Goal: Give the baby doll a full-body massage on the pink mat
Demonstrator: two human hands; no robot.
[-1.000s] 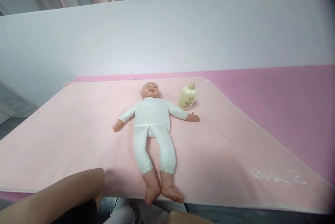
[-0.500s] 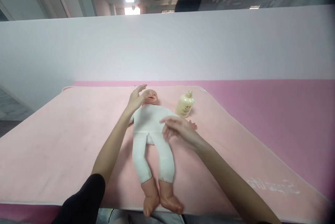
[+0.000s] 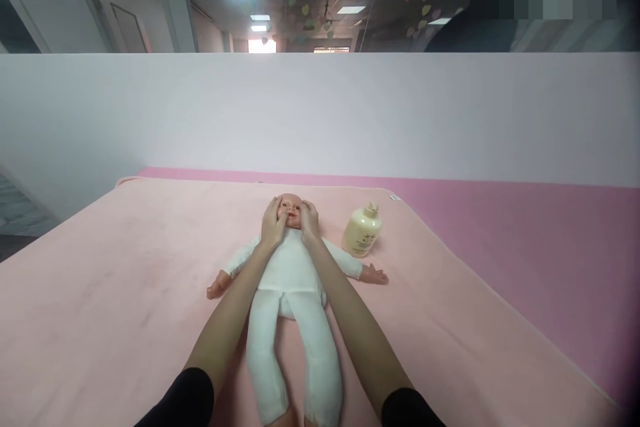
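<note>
The left hand (image 3: 273, 223), cupped and unclenched, rests against one cheek of the doll (image 3: 287, 267), face up on a pink towel (image 3: 125, 300); the right hand (image 3: 309, 220) cups the other likewise (finger spacing is hard to judge). Farther right stands a yellow pump bottle (image 3: 361, 232).

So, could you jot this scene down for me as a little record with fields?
Doll: white-clothed, lying face up
Left hand: cupping one side of the doll's face
Right hand: cupping the opposite side
Bottle: pale yellow, right of the doll in view
Surface: light pink towel over darker pink
</note>
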